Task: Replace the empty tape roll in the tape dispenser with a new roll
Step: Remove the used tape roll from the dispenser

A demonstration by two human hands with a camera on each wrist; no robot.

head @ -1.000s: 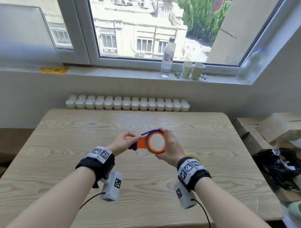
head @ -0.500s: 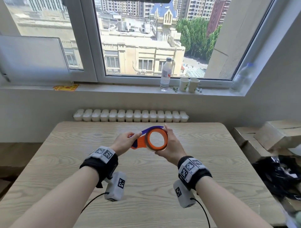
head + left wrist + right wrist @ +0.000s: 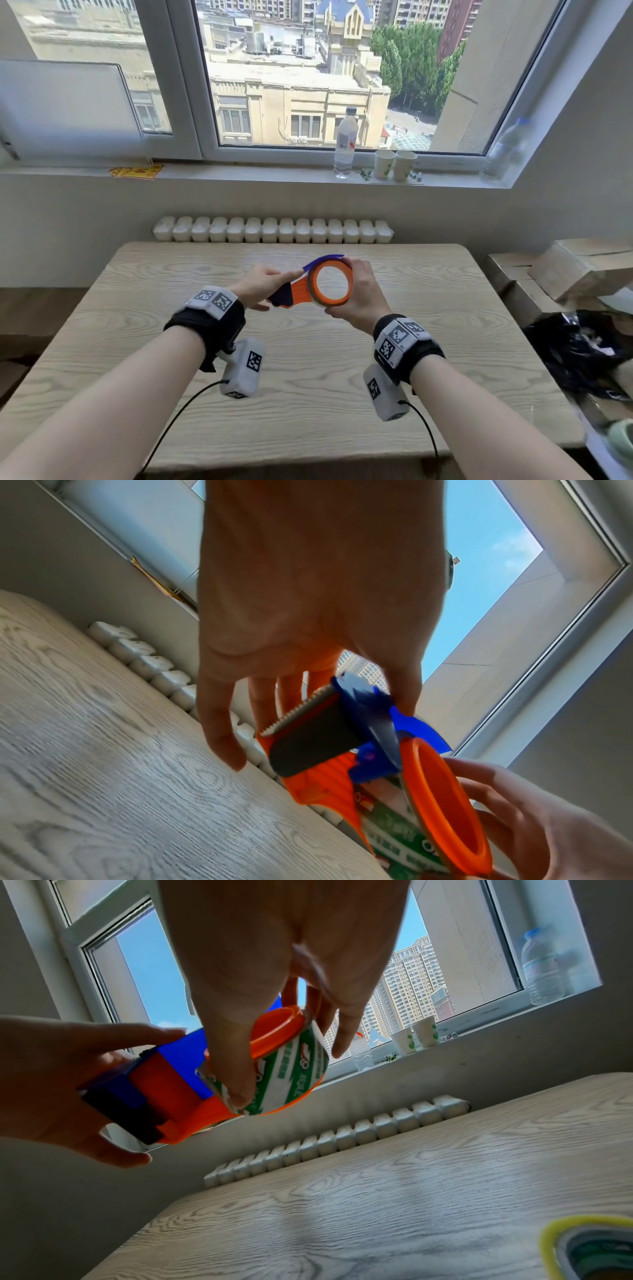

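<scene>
Holding the tape dispenser (image 3: 294, 293) in mid-air above the table (image 3: 137, 308), the left hand (image 3: 258, 286) pinches its toothed left end while the right hand (image 3: 359, 296) clamps the empty tape roll (image 3: 287, 1069), so a hard tug could rake fingers (image 3: 219, 723) across the blade (image 3: 298, 711).

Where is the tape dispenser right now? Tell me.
In the head view the tape dispenser is held up above the middle of the wooden table, between both hands: the left hand holds its blade end, and the right hand holds its round orange wheel.
</scene>
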